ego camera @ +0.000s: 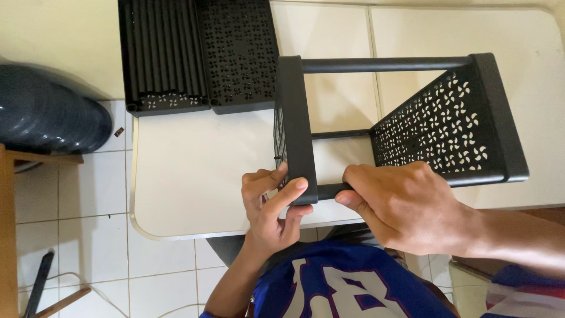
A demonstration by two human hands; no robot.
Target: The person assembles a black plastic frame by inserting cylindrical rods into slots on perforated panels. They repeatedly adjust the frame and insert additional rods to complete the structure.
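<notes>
- Head view: we are steadying a black rack frame [406,126] on the white table [194,176]; our left hand [272,203] is pinching its corner panel, and our right hand [400,203] is wrapping closed around the near rod, seemingly bracing that joint.
- Spare perforated black panels [197,53] are lying at the table's far edge; we are seeing no packages, labels or signs.

Left hand [272,203] fingers curled in a pinching grip, right hand [400,203] closed, knuckles up, forearms converging
</notes>
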